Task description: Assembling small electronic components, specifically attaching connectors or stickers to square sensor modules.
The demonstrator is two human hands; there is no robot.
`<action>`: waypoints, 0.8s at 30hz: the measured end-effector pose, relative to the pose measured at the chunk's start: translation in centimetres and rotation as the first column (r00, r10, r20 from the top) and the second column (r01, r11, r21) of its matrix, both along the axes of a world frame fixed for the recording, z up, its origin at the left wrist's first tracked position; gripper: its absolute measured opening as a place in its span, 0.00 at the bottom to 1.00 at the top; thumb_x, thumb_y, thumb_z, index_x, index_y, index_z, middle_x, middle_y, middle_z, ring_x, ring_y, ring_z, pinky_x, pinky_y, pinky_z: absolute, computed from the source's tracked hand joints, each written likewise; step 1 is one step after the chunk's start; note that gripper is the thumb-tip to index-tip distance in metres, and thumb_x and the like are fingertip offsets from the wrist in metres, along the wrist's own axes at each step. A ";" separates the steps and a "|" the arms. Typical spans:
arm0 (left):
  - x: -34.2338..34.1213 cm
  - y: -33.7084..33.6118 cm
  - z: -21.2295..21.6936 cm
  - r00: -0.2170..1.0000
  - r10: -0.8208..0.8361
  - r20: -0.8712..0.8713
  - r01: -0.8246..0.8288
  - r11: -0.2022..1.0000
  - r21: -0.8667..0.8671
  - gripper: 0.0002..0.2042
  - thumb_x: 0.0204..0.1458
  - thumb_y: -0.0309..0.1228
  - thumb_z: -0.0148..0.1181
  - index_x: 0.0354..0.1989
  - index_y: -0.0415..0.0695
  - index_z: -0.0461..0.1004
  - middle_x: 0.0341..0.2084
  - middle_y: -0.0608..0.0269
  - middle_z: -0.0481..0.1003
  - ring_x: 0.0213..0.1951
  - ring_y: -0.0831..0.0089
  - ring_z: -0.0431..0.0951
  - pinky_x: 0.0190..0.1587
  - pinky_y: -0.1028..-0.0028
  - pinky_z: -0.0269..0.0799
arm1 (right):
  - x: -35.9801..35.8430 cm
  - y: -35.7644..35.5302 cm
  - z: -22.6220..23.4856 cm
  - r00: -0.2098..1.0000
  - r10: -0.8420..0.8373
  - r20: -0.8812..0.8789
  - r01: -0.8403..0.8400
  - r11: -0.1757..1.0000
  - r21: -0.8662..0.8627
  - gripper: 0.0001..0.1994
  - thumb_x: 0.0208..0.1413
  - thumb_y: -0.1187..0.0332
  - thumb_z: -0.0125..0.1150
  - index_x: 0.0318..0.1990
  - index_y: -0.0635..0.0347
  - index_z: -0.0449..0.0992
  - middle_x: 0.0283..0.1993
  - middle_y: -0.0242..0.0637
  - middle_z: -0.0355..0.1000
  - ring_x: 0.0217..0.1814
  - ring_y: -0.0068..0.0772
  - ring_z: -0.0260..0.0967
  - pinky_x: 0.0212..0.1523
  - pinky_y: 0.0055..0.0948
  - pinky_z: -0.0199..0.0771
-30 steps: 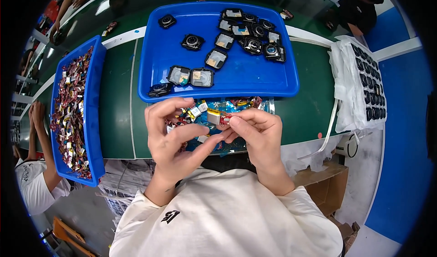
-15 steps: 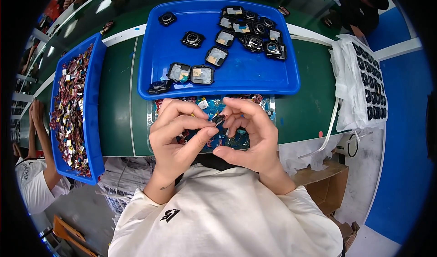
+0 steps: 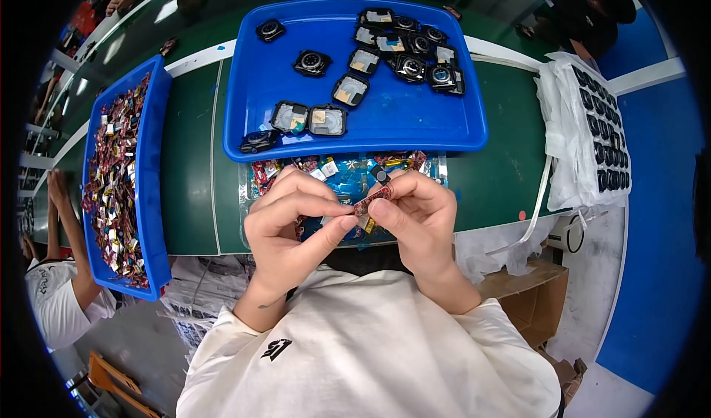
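Note:
A small red circuit board (image 3: 372, 200) is stretched between my two hands, tilted up to the right. My left hand (image 3: 296, 214) pinches its lower left end between thumb and forefinger. At the other end, the thumb and fingers of my right hand (image 3: 421, 214) are closed on it. A little black part (image 3: 380, 174) sticks up by the right fingertips and seems joined to the board. Under both hands lies a clear-edged tray (image 3: 442, 168) with more red boards, white-labelled pieces and blue film, partly hidden by the hands.
Just beyond stands a blue tray (image 3: 252, 85) with several black watch cases (image 3: 327, 120). A blue bin (image 3: 155, 248) heaped with red circuit boards is at the left. White-wrapped packaging (image 3: 559, 129) holding rows of black parts sits right. A cardboard box (image 3: 533, 299) stands below the table edge.
My right hand, its fingers apart before, has closed on the board's right end. The board has turned so its red face shows. My left hand keeps its pinch.

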State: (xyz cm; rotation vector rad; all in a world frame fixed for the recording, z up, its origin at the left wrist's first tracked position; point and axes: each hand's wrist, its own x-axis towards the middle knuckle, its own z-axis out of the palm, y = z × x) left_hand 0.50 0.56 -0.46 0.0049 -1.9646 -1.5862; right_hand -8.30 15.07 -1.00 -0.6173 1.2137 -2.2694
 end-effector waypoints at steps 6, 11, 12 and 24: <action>-0.4 0.7 1.2 0.995 0.065 0.081 -0.082 0.973 0.218 0.09 0.37 0.23 0.72 0.28 0.38 0.79 0.30 0.61 0.75 0.32 0.75 0.73 0.36 0.76 0.64 | -0.3 0.4 -0.1 0.980 0.062 -0.189 -0.039 0.992 0.121 0.05 0.51 0.80 0.63 0.35 0.71 0.76 0.37 0.40 0.74 0.33 0.20 0.72 0.33 0.17 0.73; -0.3 -0.1 0.7 0.998 -0.025 0.063 0.025 1.000 -0.001 0.08 0.38 0.22 0.71 0.27 0.41 0.79 0.27 0.64 0.76 0.31 0.77 0.72 0.33 0.78 0.64 | -0.9 1.1 1.2 0.981 0.082 -0.176 -0.051 0.983 0.174 0.08 0.49 0.78 0.64 0.37 0.71 0.78 0.36 0.39 0.74 0.32 0.20 0.72 0.31 0.16 0.73; -0.3 -0.3 0.8 0.999 -0.029 0.036 0.034 0.989 -0.144 0.07 0.38 0.21 0.71 0.27 0.41 0.79 0.26 0.65 0.77 0.31 0.78 0.72 0.32 0.79 0.64 | -1.2 1.2 1.5 0.974 0.020 -0.227 0.028 0.978 0.209 0.08 0.49 0.78 0.65 0.38 0.71 0.78 0.36 0.38 0.74 0.31 0.20 0.71 0.31 0.16 0.73; -0.3 1.1 1.7 0.966 -0.058 0.253 0.070 0.997 -0.038 0.05 0.41 0.23 0.68 0.28 0.38 0.79 0.22 0.64 0.78 0.26 0.77 0.72 0.30 0.78 0.63 | -1.1 1.6 1.0 0.999 -0.027 -0.045 0.032 0.994 0.105 0.02 0.52 0.82 0.60 0.33 0.72 0.74 0.32 0.41 0.74 0.33 0.26 0.78 0.31 0.19 0.80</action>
